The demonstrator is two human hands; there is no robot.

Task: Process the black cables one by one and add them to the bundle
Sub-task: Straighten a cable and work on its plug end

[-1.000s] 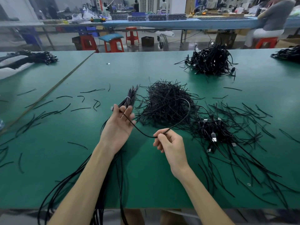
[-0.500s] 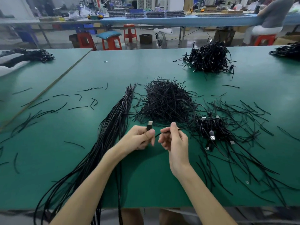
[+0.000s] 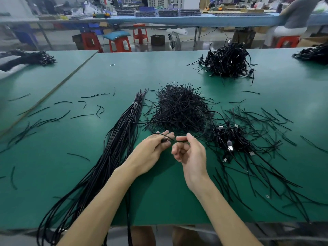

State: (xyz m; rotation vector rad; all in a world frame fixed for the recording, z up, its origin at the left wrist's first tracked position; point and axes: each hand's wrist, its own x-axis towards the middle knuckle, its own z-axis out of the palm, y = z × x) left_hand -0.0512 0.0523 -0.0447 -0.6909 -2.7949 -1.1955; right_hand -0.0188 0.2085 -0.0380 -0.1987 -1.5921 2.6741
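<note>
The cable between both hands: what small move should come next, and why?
Probably pull the cable free and leftward toward the bundle. The left hand grips its plug end, the right hand pinches it close by, and the rest trails toward the tangled pile on the right.

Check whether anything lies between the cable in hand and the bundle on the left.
Nothing visible does. The cable, pinched by the left hand and right hand, sits just right of the bundle, with only bare table between them. The cut-piece pile lies farther back.

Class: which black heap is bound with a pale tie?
The long left bundle: a pale band circles its far end; centre pile and plugged tangle show none.
</note>
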